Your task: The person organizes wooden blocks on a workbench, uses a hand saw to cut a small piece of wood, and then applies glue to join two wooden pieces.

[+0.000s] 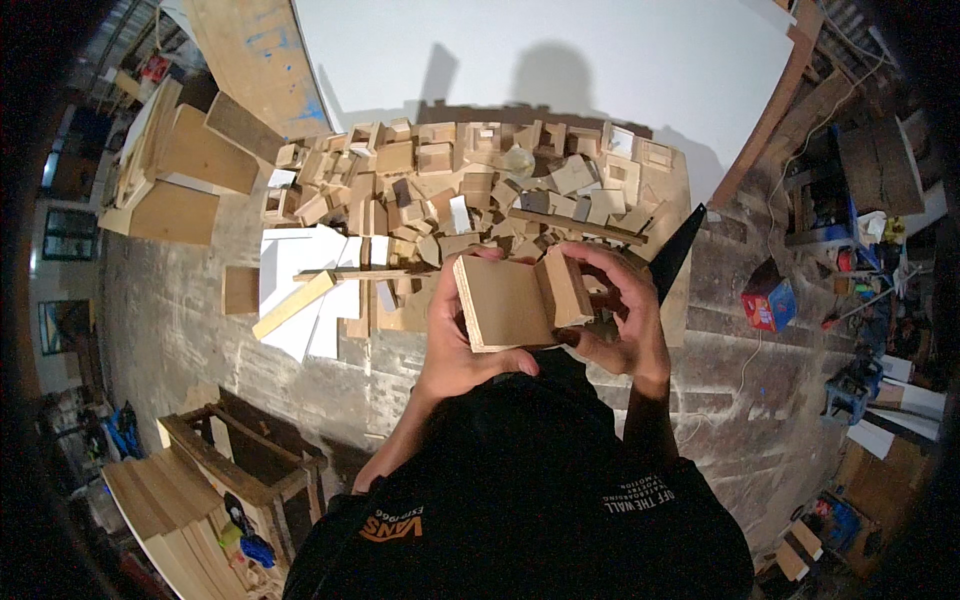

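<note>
My left hand (447,340) grips a squarish piece of pale plywood (505,303), fingers behind it and thumb along its lower edge. My right hand (630,325) has its fingers curled around a narrower wooden block (568,283), held upright against the right edge of the plywood piece. Whether the two pieces are joined I cannot tell. Just beyond both hands, many small wooden offcuts and boxes (395,157) are heaped on a wooden board (670,320). A dark saw blade (676,255) lies just right of my right hand.
A large white panel (650,50) stands behind the heap. White sheets (300,260) and strips lie at the left. Stacked boards (205,155) sit upper left, a wooden frame (250,435) lower left. A coloured box (768,300) and a cable are on the floor (730,400) at the right.
</note>
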{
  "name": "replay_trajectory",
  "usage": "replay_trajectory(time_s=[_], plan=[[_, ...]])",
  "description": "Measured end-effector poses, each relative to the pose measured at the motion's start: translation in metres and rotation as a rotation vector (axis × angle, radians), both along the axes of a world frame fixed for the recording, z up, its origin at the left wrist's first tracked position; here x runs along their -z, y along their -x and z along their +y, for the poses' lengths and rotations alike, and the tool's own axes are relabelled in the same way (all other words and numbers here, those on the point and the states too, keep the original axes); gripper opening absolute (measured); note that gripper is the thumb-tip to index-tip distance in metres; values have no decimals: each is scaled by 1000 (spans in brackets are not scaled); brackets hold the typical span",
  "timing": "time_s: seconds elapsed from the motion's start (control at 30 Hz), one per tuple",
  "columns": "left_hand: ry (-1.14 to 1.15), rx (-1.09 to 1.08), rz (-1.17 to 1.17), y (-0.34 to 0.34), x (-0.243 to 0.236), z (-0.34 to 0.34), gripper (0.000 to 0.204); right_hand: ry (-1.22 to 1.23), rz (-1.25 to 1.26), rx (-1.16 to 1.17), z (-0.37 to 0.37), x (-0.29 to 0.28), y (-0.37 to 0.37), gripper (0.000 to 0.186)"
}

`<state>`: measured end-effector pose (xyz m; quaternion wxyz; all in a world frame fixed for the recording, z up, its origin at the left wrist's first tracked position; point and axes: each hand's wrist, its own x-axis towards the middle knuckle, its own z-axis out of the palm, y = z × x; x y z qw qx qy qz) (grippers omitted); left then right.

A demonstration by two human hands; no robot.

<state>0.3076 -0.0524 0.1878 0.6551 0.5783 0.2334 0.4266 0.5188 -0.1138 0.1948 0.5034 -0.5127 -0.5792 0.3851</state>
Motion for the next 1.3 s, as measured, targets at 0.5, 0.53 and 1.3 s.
replay_trajectory(time_s=[0.5,0.53,1.3], plan=[[411,-531,432,108,87,-31,100,203,-821,586,-30,270,-143,67],[403,-465,356,107,88,-33,97,217,-806,634,-25,278,-141,71],[630,-549,198,66,105,-77,94,460,-694,845,76,306,-259,41]])
